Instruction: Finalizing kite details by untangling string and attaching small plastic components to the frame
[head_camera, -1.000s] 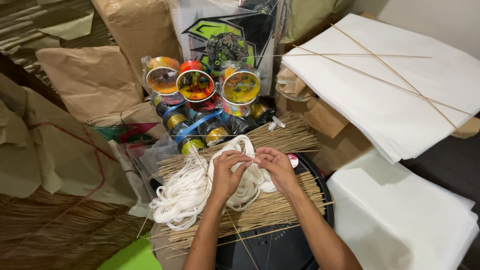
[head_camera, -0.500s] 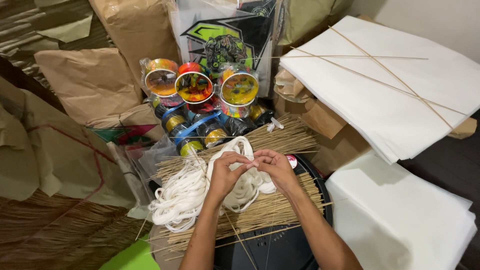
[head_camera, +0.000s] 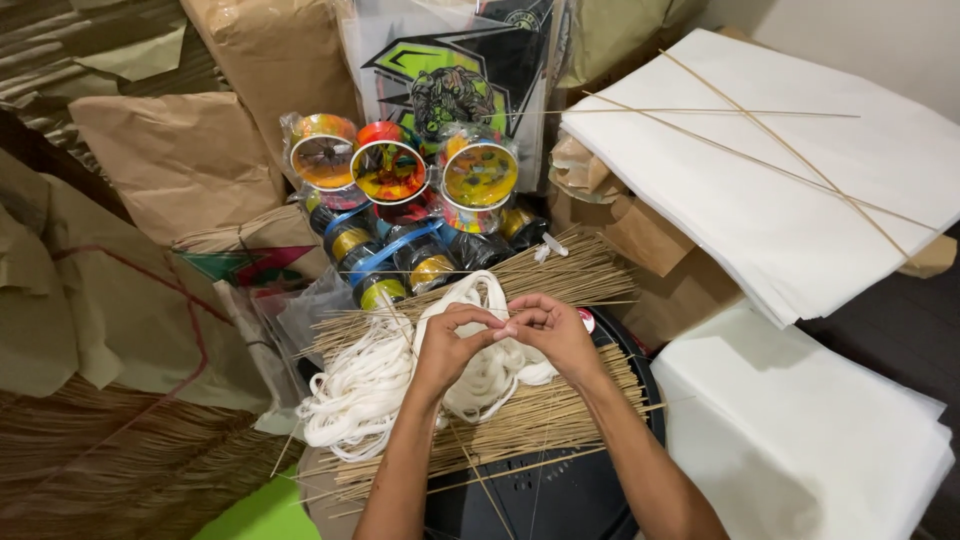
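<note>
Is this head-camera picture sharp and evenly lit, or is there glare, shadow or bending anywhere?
Head view: mostly sharp; both hands, left hand and right hand, and the white string are crisp. Light is soft and even, with glare on the shiny spools and bright white paper sheets. Straight edges bow slightly toward the frame's borders; the lower right corner is dark.

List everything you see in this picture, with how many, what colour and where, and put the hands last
white string: one loose bundle, white, on the sticks under the hands
thin sticks: one big pile, tan, across the dark round stand
round stand: one, black, bottom centre
large spools: three, orange, red and yellow, wrapped in clear film, top centre
small spools: several, dark with gold ends, below the large ones
paper stacks: two, white, right; three long sticks lie on the upper one
paper bags: several, brown, left and rear
left hand: one, pinching the string
right hand: one, fingertips meeting the left's
</note>
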